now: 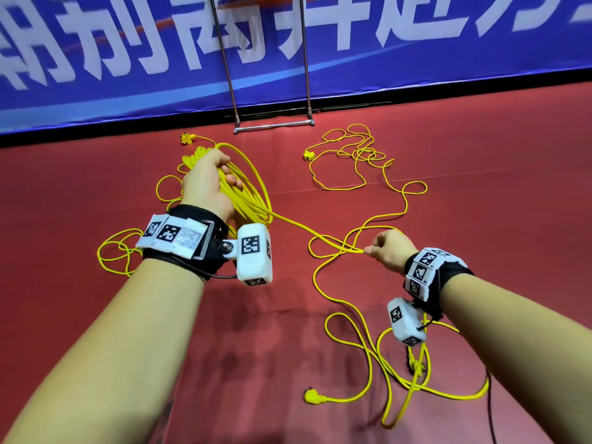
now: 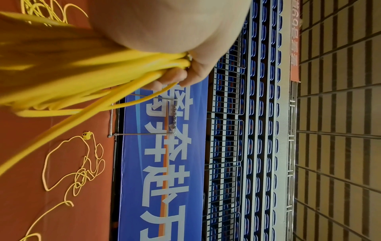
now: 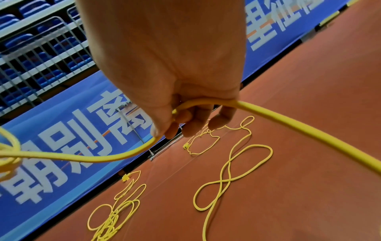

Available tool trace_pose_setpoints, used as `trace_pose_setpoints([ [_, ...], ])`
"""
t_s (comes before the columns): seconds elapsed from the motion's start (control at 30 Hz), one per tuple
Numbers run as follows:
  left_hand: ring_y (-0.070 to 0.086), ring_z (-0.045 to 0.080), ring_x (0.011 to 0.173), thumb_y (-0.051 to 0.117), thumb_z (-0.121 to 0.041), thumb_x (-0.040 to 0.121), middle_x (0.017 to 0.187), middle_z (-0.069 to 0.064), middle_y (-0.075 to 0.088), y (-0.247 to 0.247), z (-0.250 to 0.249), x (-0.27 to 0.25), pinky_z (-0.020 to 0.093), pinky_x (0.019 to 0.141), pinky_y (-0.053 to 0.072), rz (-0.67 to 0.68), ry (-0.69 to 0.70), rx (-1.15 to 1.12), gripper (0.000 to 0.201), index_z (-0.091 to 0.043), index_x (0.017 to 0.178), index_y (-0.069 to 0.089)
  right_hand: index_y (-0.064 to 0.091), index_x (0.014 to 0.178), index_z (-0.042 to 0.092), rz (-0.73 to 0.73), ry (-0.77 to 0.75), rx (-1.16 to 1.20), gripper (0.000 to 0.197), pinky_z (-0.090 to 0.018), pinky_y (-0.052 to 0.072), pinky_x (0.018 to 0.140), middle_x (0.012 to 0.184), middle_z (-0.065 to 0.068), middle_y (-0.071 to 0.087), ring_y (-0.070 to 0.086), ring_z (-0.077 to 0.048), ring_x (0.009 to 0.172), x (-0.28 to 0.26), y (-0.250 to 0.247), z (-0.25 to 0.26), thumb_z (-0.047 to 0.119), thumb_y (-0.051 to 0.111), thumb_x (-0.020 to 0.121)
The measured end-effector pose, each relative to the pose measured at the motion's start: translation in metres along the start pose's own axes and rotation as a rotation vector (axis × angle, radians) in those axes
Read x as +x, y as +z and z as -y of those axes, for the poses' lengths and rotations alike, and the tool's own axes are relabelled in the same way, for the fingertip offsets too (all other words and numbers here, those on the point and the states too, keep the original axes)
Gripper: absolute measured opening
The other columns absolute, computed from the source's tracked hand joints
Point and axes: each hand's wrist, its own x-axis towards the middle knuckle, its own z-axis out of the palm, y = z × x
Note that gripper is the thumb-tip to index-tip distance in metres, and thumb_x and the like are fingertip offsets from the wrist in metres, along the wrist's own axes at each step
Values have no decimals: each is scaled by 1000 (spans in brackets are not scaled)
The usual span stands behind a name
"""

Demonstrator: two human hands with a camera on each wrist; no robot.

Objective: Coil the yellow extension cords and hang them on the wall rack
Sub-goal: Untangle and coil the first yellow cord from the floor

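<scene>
Red sports flooring [image 1: 480, 155] fills the scene, backed by a long blue banner [image 1: 96, 75] with large white characters (rows of blue seats rise behind it in the wrist views). A metal rack [image 1: 272, 125] stands against the banner, its base bar on the floor.

At far left, loose loops of yellow cord [image 1: 115, 251] lie on the floor. Just right of them the left hand [image 1: 208, 184] is raised, its fingers [image 2: 175, 76] curled round a bundle of coiled cord [image 1: 253, 193]; several strands pass through the fist and hang below it as one large loop. Beyond that hand a yellow socket block [image 1: 185, 138] rests on the floor near the banner.

From the coil a single strand [image 1: 307, 232] runs rightward, off the floor, to the right hand [image 1: 389, 249]. That hand pinches the strand between thumb and curled fingers [image 3: 185, 117], with the cord bending through the palm and leaving on the far side. Both wrists wear black straps carrying white camera blocks with square markers.

Further back and right of the rack, a second cord [image 1: 355, 161] sprawls in tangled loops on the floor, well apart from the hands, its own socket block [image 1: 308, 155] at the left end. Nearer the person, below the right wrist, more loose cord [image 1: 368, 341] lies in wide curves, ending in a yellow plug [image 1: 311, 396] on the floor.
</scene>
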Motion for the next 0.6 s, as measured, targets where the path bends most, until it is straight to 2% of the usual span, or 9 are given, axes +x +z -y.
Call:
trace_pose_setpoints([
  [0.17,33,10,39,55,-6,83,51,-6,37,9,3,-7,22,49,38,57,-25,87,27,-17,62,43,65,81,9,-82,-29,-109,16,-30,45,77,90,-13,69,64,-29,92,-6,-11,15,22,71,88],
  [0.3,35,10,37,57,-3,83,49,-3,41,18,18,-17,22,47,40,100,-25,176,22,-14,65,48,52,72,21,-182,-51,-48,24,-31,46,76,87,-3,63,61,-25,89,-5,-12,43,26,70,88],
  [0.43,35,11,36,58,-1,84,50,0,42,26,35,-25,22,46,39,131,-25,242,21,-11,66,51,60,79,17,-315,-121,236,17,-28,41,73,83,0,63,57,-21,82,-7,-11,71,28,71,86],
  [0.53,36,11,36,58,0,85,51,1,42,29,45,-28,22,46,39,148,-33,281,19,-10,70,51,61,75,17,-374,-106,482,17,-29,43,71,73,3,61,57,-21,74,-6,-13,84,27,71,85],
  [0.6,37,11,35,58,-1,86,51,0,42,30,50,-29,21,45,39,164,-45,307,20,-11,70,51,57,71,17,-322,-71,714,20,-29,42,59,64,2,54,51,-20,60,-9,-15,90,21,69,86],
])
